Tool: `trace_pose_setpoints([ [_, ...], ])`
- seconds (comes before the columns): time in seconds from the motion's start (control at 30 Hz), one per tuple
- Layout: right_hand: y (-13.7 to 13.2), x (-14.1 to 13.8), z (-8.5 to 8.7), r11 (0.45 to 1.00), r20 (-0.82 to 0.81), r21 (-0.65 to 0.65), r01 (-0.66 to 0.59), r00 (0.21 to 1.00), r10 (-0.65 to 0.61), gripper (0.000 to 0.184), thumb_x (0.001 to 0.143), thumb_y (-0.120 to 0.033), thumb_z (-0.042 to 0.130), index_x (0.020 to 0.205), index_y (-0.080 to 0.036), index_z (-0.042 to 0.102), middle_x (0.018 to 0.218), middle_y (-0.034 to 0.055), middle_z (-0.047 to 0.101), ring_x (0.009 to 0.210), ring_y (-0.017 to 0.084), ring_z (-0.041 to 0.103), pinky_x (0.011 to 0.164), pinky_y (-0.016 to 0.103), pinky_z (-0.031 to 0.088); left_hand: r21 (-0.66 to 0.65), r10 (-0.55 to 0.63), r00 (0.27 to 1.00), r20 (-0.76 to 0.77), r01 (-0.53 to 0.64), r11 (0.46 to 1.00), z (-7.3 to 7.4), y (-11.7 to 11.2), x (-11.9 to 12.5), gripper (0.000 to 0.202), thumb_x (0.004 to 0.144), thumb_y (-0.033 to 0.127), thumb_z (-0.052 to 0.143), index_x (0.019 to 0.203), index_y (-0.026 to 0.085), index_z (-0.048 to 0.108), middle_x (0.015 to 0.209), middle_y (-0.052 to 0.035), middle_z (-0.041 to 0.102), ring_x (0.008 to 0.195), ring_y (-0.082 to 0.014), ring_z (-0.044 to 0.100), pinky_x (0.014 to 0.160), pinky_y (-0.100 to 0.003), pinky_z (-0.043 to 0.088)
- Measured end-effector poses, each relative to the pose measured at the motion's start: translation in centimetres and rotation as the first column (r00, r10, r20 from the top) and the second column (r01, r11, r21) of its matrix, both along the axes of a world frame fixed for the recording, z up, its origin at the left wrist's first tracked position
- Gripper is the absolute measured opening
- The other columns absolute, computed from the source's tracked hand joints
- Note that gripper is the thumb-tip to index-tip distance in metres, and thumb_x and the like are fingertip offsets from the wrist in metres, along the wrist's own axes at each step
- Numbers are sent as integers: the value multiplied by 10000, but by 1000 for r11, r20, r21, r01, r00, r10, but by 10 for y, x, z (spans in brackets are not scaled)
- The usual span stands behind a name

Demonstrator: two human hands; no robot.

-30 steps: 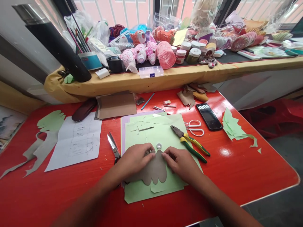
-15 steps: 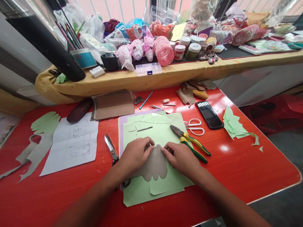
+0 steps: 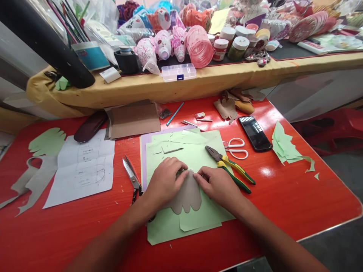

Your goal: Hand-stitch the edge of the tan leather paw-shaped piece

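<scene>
A grey scalloped cutout (image 3: 187, 196), leather or card, lies over light green paper sheets (image 3: 198, 225) in front of me. With thumb and fingers my left hand (image 3: 166, 180) pinches its upper left edge, and it covers part of that side. My right hand (image 3: 217, 186) grips the upper right edge the same way. The fingertips of both hands nearly meet at the cutout's narrow top. Pliers (image 3: 221, 163) with green and yellow handles rest just beyond my right hand. Dark-handled scissors (image 3: 132, 174) lie left of my left hand, their handles partly hidden by it.
White-handled scissors (image 3: 238, 152) and a phone (image 3: 255, 133) lie to the right, with crumpled green paper (image 3: 283, 146) beyond. A drawn sheet (image 3: 82, 166) and grey scraps (image 3: 39, 176) occupy the left. Brown sheets (image 3: 133, 121) and a crowded shelf (image 3: 176, 89) stand behind.
The camera view has shifted slightly. My left hand's fingers have closed further over the cutout's top, hiding more of its left side. Both hands stay on the cutout.
</scene>
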State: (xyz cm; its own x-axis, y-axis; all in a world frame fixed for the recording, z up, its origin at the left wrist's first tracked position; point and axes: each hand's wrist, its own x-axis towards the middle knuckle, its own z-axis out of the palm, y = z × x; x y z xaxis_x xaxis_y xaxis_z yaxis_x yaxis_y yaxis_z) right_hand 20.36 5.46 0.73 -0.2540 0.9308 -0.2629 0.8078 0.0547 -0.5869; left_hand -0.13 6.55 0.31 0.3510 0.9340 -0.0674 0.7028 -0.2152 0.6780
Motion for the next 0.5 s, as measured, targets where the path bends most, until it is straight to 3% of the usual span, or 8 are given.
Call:
trace_pose_setpoints([
  [0.17,1,0,-1,1000,-17,-16,11,1000,-11,335,1007,-404,550,755,-206,648,702,34,720,593,169,589,568,289,284,7,15,1000,-11,-15,1000,-1,2,4,125,991,267,578,911,217,660,959,-32,675,933,-225,581,828,-385,453],
  [0.37,2,0,0,999,-29,-30,20,999,-21,319,1003,-394,558,775,-200,667,693,28,714,588,163,584,573,284,298,28,35,999,-29,-34,999,-5,3,6,91,983,257,599,986,227,684,929,-26,671,903,-225,574,807,-380,434],
  [0.5,2,1,0,1000,-20,-23,17,1000,-17,321,1001,-395,559,775,-200,679,687,27,711,584,163,578,572,285,303,20,28,999,-35,-27,999,-5,4,7,131,988,253,579,903,225,675,914,-23,668,888,-220,566,801,-382,428],
])
